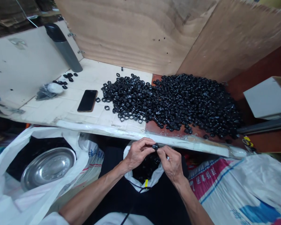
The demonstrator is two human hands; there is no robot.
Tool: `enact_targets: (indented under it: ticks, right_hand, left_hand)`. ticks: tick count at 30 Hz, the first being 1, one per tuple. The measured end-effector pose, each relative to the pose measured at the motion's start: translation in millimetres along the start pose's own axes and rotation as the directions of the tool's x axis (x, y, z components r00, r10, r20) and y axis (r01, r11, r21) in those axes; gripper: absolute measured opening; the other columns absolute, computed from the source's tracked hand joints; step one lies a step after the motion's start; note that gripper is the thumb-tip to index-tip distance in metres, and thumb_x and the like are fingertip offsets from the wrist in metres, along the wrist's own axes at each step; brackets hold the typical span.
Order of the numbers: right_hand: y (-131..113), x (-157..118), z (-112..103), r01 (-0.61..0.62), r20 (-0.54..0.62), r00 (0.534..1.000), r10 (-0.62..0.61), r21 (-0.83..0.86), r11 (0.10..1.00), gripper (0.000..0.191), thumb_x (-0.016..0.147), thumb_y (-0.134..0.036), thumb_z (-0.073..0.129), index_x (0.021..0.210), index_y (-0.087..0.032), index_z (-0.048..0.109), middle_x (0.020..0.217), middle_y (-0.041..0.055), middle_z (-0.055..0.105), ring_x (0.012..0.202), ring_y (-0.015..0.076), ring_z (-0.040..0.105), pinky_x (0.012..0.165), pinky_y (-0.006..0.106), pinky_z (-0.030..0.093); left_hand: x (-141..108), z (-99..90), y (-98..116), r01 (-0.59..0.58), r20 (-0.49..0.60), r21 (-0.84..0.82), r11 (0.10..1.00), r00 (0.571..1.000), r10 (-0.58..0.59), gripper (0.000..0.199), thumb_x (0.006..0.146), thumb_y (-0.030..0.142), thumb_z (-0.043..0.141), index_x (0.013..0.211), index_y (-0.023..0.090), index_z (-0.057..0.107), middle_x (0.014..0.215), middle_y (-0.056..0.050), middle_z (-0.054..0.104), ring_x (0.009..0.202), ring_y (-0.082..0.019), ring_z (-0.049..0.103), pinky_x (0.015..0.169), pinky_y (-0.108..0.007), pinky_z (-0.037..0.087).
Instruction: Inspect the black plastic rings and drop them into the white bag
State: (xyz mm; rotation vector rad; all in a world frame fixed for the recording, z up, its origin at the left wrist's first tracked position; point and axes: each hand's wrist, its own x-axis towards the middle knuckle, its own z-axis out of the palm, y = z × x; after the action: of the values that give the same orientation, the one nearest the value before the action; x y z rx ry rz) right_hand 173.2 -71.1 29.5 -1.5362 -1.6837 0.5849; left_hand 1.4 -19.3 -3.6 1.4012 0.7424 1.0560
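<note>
Over the mouth of a white bag, my left hand [138,152] pinches a small black plastic fitting [155,146] between thumb and fingers. My right hand [170,159] is closed at the other side of the same fitting, its fingertips hiding part of it. Below both hands, the open white bag [140,188] holds many black pieces in shadow. On the bench, a pile of black ring-shaped plastic nuts [131,97] runs into a bigger heap of small black fittings [199,103] on the right.
A phone [87,101], a grey bottle [66,50] and a small plastic bag [49,90] occupy the bench's left part. A metal bowl [49,167] rests in a large white sack [4,165]. A printed sack [224,184] and white box [268,98] are at right. Boards wall the back.
</note>
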Motion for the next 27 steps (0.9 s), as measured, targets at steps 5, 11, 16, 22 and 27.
enact_targets:
  ticks: [5, 11, 16, 22, 27]
  right_hand:
    - [-0.3, -5.1, -0.5, -0.039, -0.017, 0.999, 0.041, 0.088, 0.995, 0.015, 0.09, -0.029, 0.061, 0.083, -0.017, 0.067, 0.071, 0.0009, 0.059, 0.058, 0.0127, 0.051, 0.056, 0.026, 0.044]
    - [-0.4, -3.4, 0.1, -0.021, -0.048, 0.998, 0.027, 0.122, 0.992, 0.012, 0.089, -0.025, 0.061, 0.097, -0.019, 0.067, 0.085, 0.0047, 0.065, 0.071, 0.0168, 0.06, 0.068, 0.03, 0.052]
    - [2.5, -5.2, 10.5, -0.106, 0.019, 0.994, 0.104, 0.224, 0.969, 0.011, 0.092, -0.027, 0.058, 0.096, -0.019, 0.064, 0.077, 0.0021, 0.061, 0.065, 0.0156, 0.059, 0.063, 0.028, 0.051]
    - [8.7, -4.9, 3.5, -0.431, 0.265, 0.899, 0.348, 0.404, 0.807, 0.025, 0.089, -0.042, 0.061, 0.092, -0.018, 0.059, 0.064, -0.0034, 0.055, 0.05, 0.0113, 0.052, 0.048, 0.023, 0.044]
    - [35.9, 37.4, -10.0, -0.213, -0.079, 0.974, 0.211, -0.014, 0.977, 0.024, 0.085, -0.039, 0.065, 0.096, -0.017, 0.064, 0.07, 0.0, 0.06, 0.059, 0.015, 0.055, 0.055, 0.026, 0.046]
  left_hand:
    - [-1.7, 1.3, 2.4, 0.039, -0.004, -0.007, 0.999, 0.999, -0.039, 0.017, 0.084, 0.02, 0.07, 0.101, 0.016, 0.071, 0.104, -0.009, 0.069, 0.097, -0.019, 0.067, 0.085, -0.03, 0.057]
    - [-2.1, 2.1, 10.8, 0.086, -0.016, -0.056, 0.995, 0.996, -0.087, 0.015, 0.084, 0.025, 0.07, 0.096, 0.015, 0.071, 0.099, -0.008, 0.07, 0.093, -0.019, 0.069, 0.086, -0.03, 0.058]
    - [-4.4, 2.6, 6.1, -0.005, 0.001, 0.042, 0.999, 1.0, 0.005, 0.014, 0.087, 0.024, 0.068, 0.098, 0.016, 0.071, 0.099, -0.009, 0.072, 0.094, -0.019, 0.069, 0.086, -0.033, 0.058]
    - [-4.3, -9.3, 1.5, -0.266, 0.186, 0.271, 0.925, 0.957, 0.221, 0.017, 0.091, 0.02, 0.06, 0.106, 0.016, 0.069, 0.104, -0.011, 0.072, 0.099, -0.02, 0.068, 0.089, -0.035, 0.055]
    - [32.8, -9.6, 10.3, -0.104, 0.304, 0.441, 0.891, 0.952, -0.04, 0.024, 0.082, 0.037, 0.072, 0.096, 0.018, 0.07, 0.077, -0.001, 0.068, 0.065, -0.015, 0.063, 0.061, -0.024, 0.05]
